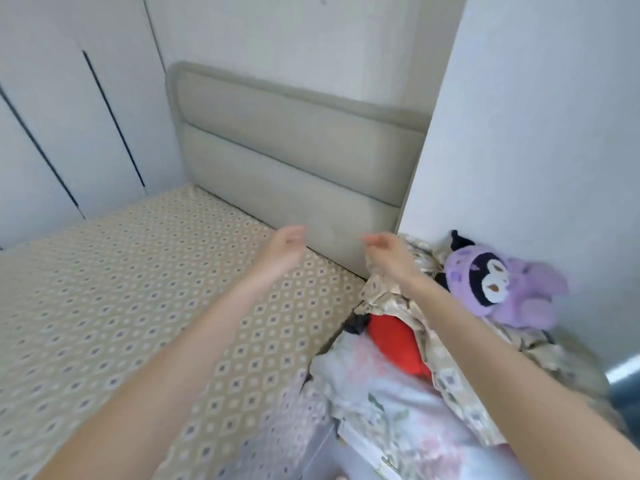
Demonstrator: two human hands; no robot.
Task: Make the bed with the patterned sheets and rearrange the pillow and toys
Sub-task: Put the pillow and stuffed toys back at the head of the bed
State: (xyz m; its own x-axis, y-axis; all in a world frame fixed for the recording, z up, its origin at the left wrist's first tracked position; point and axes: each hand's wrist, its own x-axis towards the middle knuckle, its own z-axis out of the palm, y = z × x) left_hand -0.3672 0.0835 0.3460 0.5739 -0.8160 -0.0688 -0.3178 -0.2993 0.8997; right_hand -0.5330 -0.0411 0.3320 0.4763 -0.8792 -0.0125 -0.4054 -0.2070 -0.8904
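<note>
While the left hand hangs loose over the patterned sheet, the right hand hides its grip.

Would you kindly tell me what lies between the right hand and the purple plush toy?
In the head view, crumpled patterned bedding is bunched up between the right hand and the purple plush toy; the stretch is not bare.
</note>
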